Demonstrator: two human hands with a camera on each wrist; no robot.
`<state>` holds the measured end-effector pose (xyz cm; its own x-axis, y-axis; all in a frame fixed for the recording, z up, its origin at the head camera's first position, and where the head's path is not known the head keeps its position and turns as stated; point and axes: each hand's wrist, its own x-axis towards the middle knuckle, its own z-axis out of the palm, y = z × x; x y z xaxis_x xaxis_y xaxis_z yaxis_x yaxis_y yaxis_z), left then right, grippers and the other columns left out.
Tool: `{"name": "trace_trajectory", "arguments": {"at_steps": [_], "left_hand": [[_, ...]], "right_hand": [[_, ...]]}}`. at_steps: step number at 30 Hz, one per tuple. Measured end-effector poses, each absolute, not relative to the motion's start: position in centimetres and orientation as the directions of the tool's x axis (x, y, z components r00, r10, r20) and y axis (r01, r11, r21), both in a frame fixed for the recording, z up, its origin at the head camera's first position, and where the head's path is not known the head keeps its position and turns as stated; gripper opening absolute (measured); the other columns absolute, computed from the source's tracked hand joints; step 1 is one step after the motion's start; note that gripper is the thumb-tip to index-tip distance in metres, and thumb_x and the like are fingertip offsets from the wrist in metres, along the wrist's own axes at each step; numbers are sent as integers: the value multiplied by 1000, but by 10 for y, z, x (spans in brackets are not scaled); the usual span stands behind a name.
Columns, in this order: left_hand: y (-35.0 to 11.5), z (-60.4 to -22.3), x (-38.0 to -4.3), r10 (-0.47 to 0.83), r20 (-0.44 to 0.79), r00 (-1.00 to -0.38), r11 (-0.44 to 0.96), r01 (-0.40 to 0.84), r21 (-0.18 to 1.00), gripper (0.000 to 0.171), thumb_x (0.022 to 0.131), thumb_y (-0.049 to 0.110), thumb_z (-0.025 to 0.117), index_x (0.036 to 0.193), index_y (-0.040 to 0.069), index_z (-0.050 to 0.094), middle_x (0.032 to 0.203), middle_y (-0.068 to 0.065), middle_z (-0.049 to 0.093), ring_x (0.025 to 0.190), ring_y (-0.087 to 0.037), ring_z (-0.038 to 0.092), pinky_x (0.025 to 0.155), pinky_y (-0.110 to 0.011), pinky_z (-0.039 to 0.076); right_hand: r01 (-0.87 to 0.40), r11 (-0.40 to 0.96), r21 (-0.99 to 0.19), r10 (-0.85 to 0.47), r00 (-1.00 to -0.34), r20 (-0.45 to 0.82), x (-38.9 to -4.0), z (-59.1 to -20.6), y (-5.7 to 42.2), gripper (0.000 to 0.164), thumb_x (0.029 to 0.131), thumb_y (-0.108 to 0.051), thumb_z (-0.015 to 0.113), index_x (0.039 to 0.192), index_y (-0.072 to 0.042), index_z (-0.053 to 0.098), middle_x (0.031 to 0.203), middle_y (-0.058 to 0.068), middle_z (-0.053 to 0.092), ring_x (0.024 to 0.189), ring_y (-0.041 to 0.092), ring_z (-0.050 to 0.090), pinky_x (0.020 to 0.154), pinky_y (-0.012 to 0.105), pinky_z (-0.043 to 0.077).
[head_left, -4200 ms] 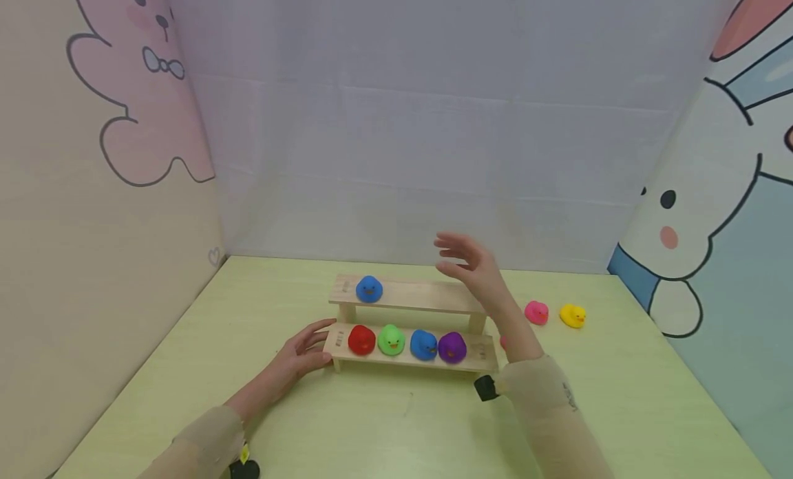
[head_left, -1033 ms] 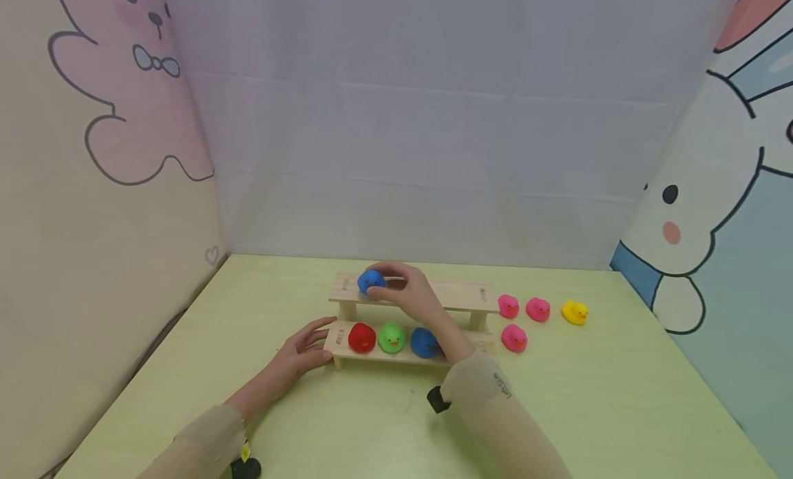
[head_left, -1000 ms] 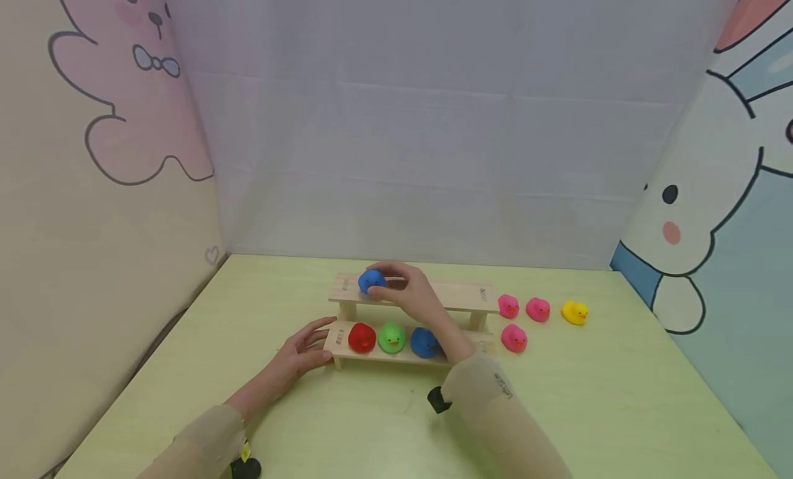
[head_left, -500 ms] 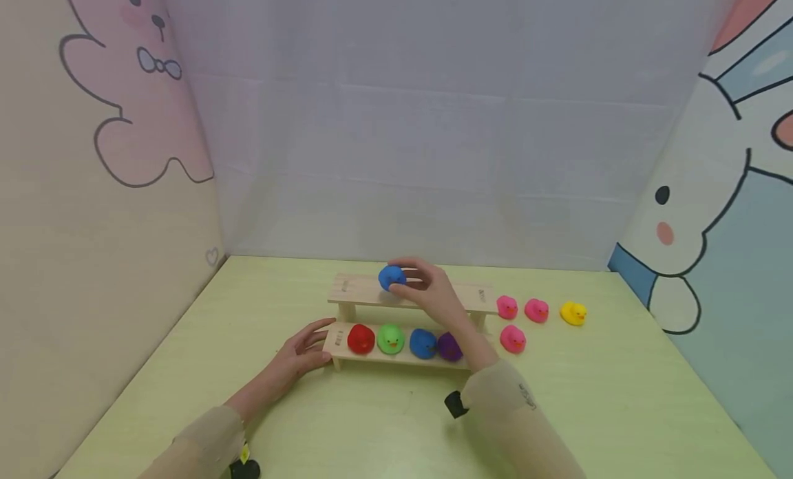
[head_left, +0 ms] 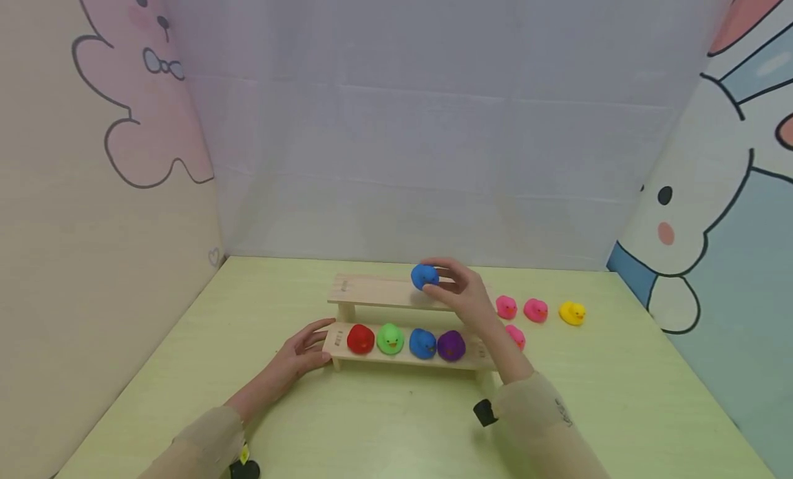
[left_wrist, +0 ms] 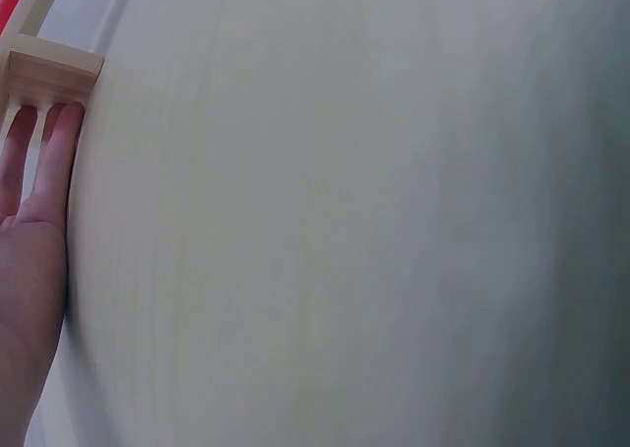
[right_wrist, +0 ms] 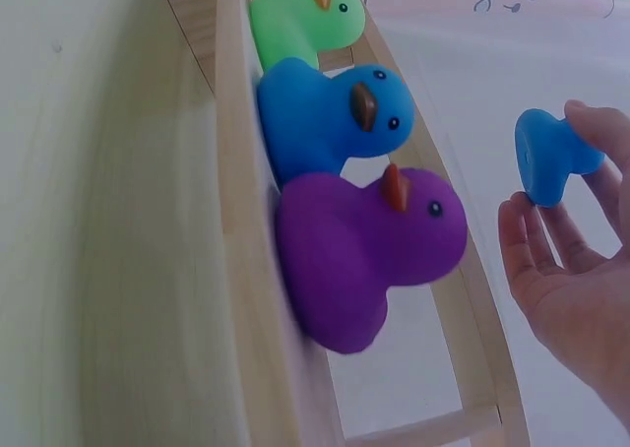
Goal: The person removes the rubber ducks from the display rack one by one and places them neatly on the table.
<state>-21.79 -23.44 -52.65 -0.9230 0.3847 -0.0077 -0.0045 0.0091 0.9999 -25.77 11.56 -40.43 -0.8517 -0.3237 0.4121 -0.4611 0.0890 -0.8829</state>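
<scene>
Thumb and fingers of my right hand [head_left: 463,294] pinch a blue rubber duck [head_left: 425,277] over the upper board of the two-step wooden rack [head_left: 372,290]. In the right wrist view this duck [right_wrist: 546,157] hangs clear of the wood, held by my fingertips. My left hand [head_left: 297,352] rests against the left end of the lower board; in the left wrist view its straight fingers [left_wrist: 59,157] touch the wood there. Red [head_left: 361,339], green [head_left: 390,339], blue [head_left: 423,343] and purple [head_left: 451,345] ducks line the lower board.
Right of the rack, pink ducks [head_left: 535,310] and a yellow duck [head_left: 573,313] sit on the pale green table [head_left: 619,396]. My right forearm partly covers the nearest pink one. A white curtain [head_left: 372,155] hangs behind, with cartoon-printed panels at both sides.
The right hand came to the blue duck at the upper board's left end, gripped it, lifted it and carried it rightward. My left hand stays in place; the lower ducks have not moved.
</scene>
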Motion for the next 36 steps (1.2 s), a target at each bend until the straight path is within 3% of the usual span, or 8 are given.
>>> {"name": "trace_trajectory", "arguments": {"at_steps": [6,14,20,26,31,36], "left_hand": [[-230,-527,-217,378,-2,-926,17,5,1000,67,97,10,58,156,14,26,152,-20,40,122,-5,59,96,-25,52],[-232,-537,-228,380,-22,-925,16,-17,1000,66,97,11,59,155,18,28,150,-12,45,121,-4,60,97,-25,52],[-235,-545,-237,386,-18,-922,10,-15,1000,66,97,10,58,155,18,27,151,-16,42,121,-4,60,96,-25,52],[-236,-548,-239,397,-10,-918,-5,-13,1000,66,97,10,58,155,18,28,150,-12,45,122,-5,60,97,-25,52],[-237,-548,-239,404,-4,-915,-8,-8,1000,65,98,10,57,155,18,27,148,-8,47,122,-5,60,97,-25,52],[-236,-548,-238,399,-7,-917,-5,-10,1000,65,97,10,57,155,18,28,150,-12,45,123,-7,59,98,-25,52]], "right_hand": [[-486,57,-872,-320,-836,445,-254,-405,141,44,91,-5,68,133,-3,57,131,13,60,112,8,63,91,23,56],[-521,119,-845,-284,-834,474,-255,-415,169,44,90,-4,68,133,-2,56,128,-6,61,114,6,61,92,19,54],[-538,114,-835,-262,-827,497,-257,-430,195,42,91,4,64,131,7,53,124,-11,62,107,4,65,88,19,56],[-536,209,-818,-224,-840,493,-251,-441,223,40,92,2,63,131,7,53,121,-14,62,105,-1,63,84,15,55],[-541,286,-791,-150,-841,520,-245,-453,243,42,91,3,65,131,5,54,123,-11,62,108,-3,60,88,10,51],[-558,345,-755,-101,-821,562,-240,-466,261,41,88,8,66,128,6,57,121,-4,62,105,-2,60,88,10,51]]}}
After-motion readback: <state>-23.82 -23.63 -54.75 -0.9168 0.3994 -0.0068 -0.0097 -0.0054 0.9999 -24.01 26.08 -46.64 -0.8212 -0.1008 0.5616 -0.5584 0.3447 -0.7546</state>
